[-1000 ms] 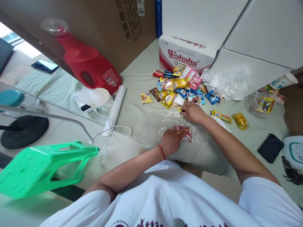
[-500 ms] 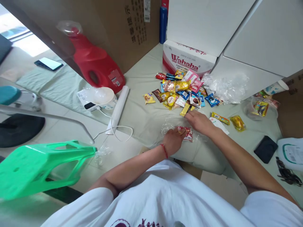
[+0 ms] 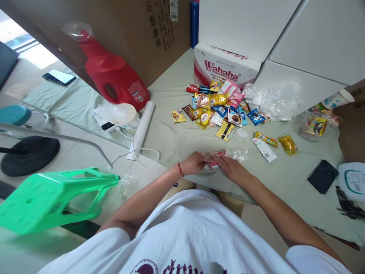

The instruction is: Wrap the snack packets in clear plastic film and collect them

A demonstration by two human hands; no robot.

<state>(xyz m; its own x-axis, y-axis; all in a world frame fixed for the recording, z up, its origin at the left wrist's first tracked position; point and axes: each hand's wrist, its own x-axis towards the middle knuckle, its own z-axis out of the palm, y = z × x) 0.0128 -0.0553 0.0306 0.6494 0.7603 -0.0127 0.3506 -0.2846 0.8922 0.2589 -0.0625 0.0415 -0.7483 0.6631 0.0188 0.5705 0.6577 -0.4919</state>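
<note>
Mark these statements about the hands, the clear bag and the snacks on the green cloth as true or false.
1. Both hands meet at a clear plastic bag that holds a red snack packet. True: left hand and right hand grip it together.
2. The snack pile lies in front of the Wahaha box. True.
3. The red jug stands to the right of the snack pile. False: it is to the left, beside the white bowl.
4. The black pouch lies under the left hand. False: it lies apart, far to the right on the cloth.
5. The right hand rests on the phone. False: the phone lies far to the left.
</note>
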